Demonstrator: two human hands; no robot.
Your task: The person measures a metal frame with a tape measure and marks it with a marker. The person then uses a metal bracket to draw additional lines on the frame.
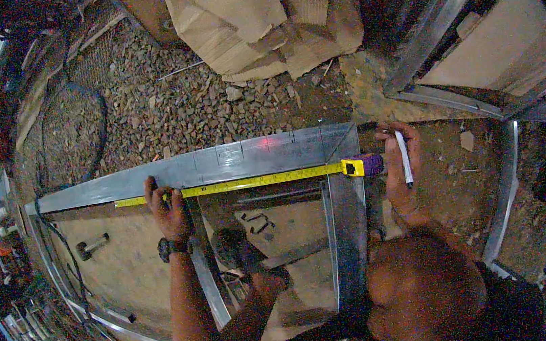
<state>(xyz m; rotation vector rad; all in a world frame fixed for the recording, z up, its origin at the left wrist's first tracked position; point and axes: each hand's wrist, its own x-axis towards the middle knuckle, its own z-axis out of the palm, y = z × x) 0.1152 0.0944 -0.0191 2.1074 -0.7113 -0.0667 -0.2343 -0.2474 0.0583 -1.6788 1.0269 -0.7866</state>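
A yellow tape measure blade [254, 181] lies stretched along the near edge of a grey metal bar [211, 163], which has several dark lines across it. My left hand [167, 209], with a dark watch on its wrist, pinches the blade toward its left end. At the bar's right end sits the tape's yellow and purple case [362, 166], against the corner where another metal bar [350, 229] joins. Just right of the case, my right hand [405, 151] holds a white marker pen [404, 158], its dark end pointing down. My right hand does not touch the tape.
Beyond the bar lie gravel [177, 107] and torn cardboard [234, 18]. More metal frames [439, 20] stand at the right. A dark cable [103, 123] crosses the left side. Inside the frame are a hammer-shaped tool [93, 246] and small dark pieces [259, 225]. My bent knee [430, 281] is close.
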